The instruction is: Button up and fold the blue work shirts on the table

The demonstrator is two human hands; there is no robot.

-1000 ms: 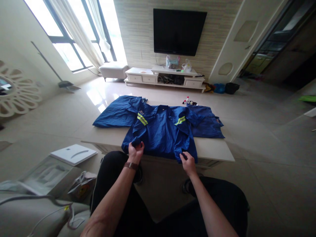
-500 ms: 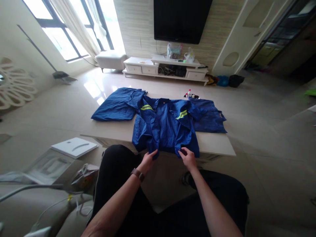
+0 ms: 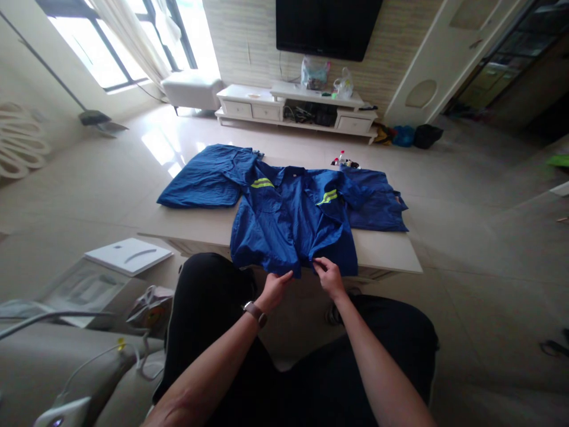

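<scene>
A blue work jacket (image 3: 262, 228) with yellow-and-grey reflective bands lies open at the front, its lower edge hanging over the near side of the table. My left hand (image 3: 276, 289) is closed on the bottom corner of one front panel. At the other panel's bottom corner, my right hand (image 3: 329, 279) pinches the cloth between thumb and fingers. Beside the jacket on the left lies a folded blue garment (image 3: 200, 178), partly under a sleeve. To the right is another folded darker blue garment (image 3: 377, 204), with the other sleeve reaching over it.
The pale low table (image 3: 386, 252) carries the garments, with small bottles (image 3: 342, 158) behind them. A white flat box (image 3: 128, 256) sits to the left on a clear bin. Farther off are a TV cabinet (image 3: 267, 111) and a grey ottoman (image 3: 191, 89). A sofa (image 3: 40, 367) with cables is at lower left.
Both front panels have been drawn toward each other and lie flatter, their corners closer together. My hands have moved closer with them. The view has tilted slightly downward.
</scene>
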